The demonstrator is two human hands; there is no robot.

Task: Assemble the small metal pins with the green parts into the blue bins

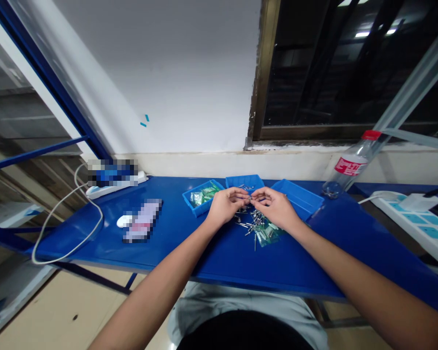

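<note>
Head: 1 bin (201, 209) holds packets (205, 195).

The piece between the hands (251, 200) is too small to identify, and the right-hand power strip (418, 218) runs off the picture's edge.

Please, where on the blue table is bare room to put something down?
On your left, between the pixelated pale object and the left blue tray; on your right, between your right forearm and the white power strip. Crowded: around your left hand and right hand, with metal pins and green packets.
</note>
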